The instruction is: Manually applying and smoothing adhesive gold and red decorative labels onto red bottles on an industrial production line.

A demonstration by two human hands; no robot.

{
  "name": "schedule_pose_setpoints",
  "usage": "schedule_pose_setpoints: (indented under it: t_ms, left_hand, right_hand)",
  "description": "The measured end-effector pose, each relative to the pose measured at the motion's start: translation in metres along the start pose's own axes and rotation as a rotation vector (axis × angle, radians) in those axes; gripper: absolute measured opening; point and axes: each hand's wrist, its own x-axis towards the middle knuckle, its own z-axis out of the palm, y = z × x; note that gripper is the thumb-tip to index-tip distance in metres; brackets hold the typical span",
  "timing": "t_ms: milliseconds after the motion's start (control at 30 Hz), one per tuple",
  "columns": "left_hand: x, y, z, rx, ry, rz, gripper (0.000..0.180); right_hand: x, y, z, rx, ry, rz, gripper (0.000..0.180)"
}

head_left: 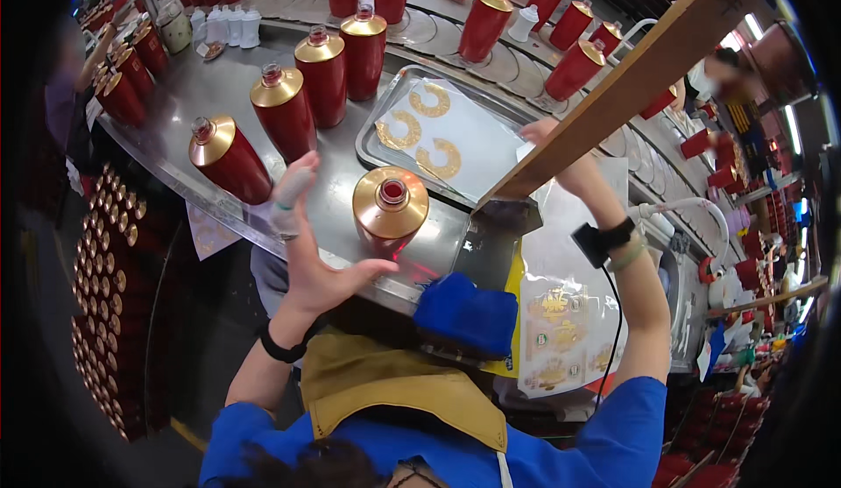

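Note:
My left hand [317,269] is open, its thumb and fingers spread beside a red bottle with a gold shoulder [392,203]. White wrapping covers some of its fingertips. The bottle stands upright and uncapped on the metal table. My right hand [575,174] reaches behind a slanted wooden beam [613,94], which hides part of it. Its fingertips show over the right edge of a metal tray [372,151], near a small white piece [524,151]; whether they grip it I cannot tell. Gold C-shaped stickers [439,159] lie on a white sheet [477,142] in the tray.
More red bottles [285,116] stand left of the tray. Beyond them, a curved conveyor [429,37] carries others. A blue cloth-like bundle [466,315] sits at the near edge, beside printed sheets [561,330]. Crates of gold-topped bottles [109,269] stand at left. People work at both sides.

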Motion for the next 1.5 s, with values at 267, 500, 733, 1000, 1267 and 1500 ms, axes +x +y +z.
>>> schedule_pose_setpoints:
  t_ms: [267,500,733,1000,1267,1500]
  left_hand:
    - [-0.013,-0.005,0.041,-0.112,-0.169,-0.284,0.09]
    - [-0.008,-0.004,0.051,-0.177,-0.144,-0.218,0.09]
    - [-0.018,-0.007,0.053,-0.198,-0.187,-0.383,0.088]
    - [-0.019,-0.01,0.049,-0.293,-0.126,-0.337,0.09]
    - [0.013,-0.033,0.043,-0.432,-0.274,-0.427,0.089]
    - [0.067,0.003,0.053,-1.538,-0.153,-0.912,0.073]
  right_hand:
    - [0.05,0.001,0.071,-0.217,-0.513,-0.51,0.04]
    - [0.057,0.051,0.062,-0.157,-0.542,-0.086,0.046]
    - [0.058,0.087,0.094,-0.166,-0.175,0.472,0.067]
    - [0.067,0.039,0.061,-0.17,0.024,0.55,0.023]
    - [-0.051,-0.079,-0.024,0.389,0.166,0.661,0.022]
    - [-0.151,-0.186,-0.033,0.71,0.323,0.753,0.018]
